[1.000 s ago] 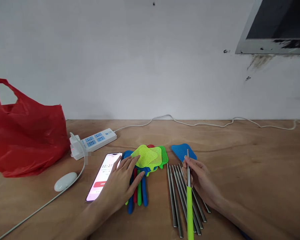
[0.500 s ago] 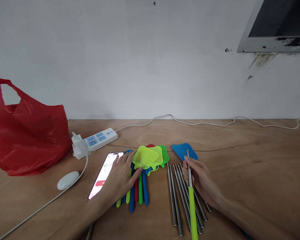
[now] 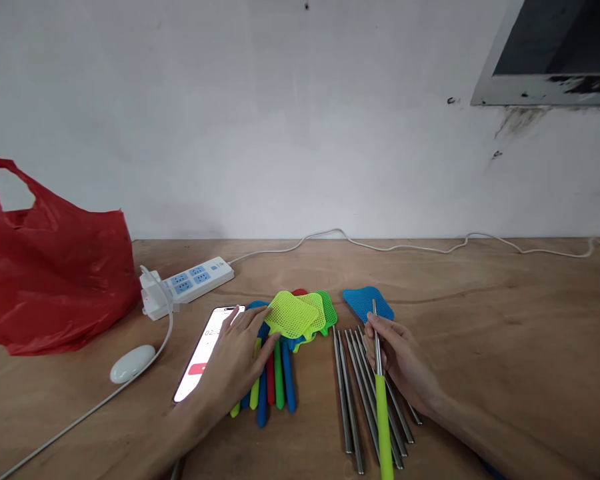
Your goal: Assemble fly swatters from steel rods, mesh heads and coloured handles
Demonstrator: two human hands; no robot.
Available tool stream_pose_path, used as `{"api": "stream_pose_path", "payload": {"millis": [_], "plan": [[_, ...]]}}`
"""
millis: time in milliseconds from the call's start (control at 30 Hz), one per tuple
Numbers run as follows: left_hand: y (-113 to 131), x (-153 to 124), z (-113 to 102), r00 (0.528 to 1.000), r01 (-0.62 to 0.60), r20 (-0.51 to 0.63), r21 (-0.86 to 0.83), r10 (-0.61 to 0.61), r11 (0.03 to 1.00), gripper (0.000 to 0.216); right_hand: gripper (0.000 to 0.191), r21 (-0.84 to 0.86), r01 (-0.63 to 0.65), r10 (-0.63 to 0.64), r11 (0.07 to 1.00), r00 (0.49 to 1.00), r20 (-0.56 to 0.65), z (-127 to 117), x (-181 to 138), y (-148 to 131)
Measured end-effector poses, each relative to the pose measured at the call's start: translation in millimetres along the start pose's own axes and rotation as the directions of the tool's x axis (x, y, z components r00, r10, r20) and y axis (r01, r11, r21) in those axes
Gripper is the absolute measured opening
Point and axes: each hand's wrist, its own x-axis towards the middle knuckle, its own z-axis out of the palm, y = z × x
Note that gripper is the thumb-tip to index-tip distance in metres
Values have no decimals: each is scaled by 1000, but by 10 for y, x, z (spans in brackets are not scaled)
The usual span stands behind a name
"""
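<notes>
My left hand point(image 3: 237, 363) lies flat with fingers spread on a pile of coloured fly-swatter parts, touching the yellow-green mesh head point(image 3: 293, 315) and the coloured plastic handles point(image 3: 275, 383) beneath it. My right hand point(image 3: 405, 360) pinches a metal rod with a lime-green grip point(image 3: 383, 420), held above a row of several bare metal rods point(image 3: 353, 387) lying on the wooden table point(image 3: 505, 333). A loose blue mesh head point(image 3: 367, 303) rests just beyond the rod's tip.
A lit phone point(image 3: 205, 353) lies left of my left hand. Farther left are a white mouse point(image 3: 131, 362) with its cable, a white power strip point(image 3: 187, 283) and a red plastic bag point(image 3: 55, 267). A white cable point(image 3: 430, 248) runs along the wall.
My left hand has slid back over the pile, dragging the coloured handles and fanning them toward me. The right hand and its rod have barely moved.
</notes>
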Motion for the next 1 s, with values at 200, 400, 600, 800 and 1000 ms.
{"api": "stream_pose_path", "payload": {"millis": [200, 400, 600, 800, 1000], "plan": [[86, 21, -123, 985, -48, -168, -122, 26, 991, 31, 46, 78, 15, -15, 997, 1000, 0, -18, 12, 28], [137, -25, -98, 988, -125, -118, -199, 102, 972, 26, 49, 63, 6, -4, 998, 999, -32, -5, 12, 22], [294, -50, -215, 937, -276, 123, -309, 326, 910, 25, 51, -13, -5, 5, 1000, 1000, 9, -28, 25, 58], [427, -39, -291, 827, -293, 331, -436, 454, 851, 64, 51, 55, 8, -6, 998, 1000, -28, -8, 21, 7], [465, -68, -252, 781, -306, 369, -477, 504, 824, 105, 51, 53, 23, -23, 998, 1000, -4, 3, 14, -4]]}}
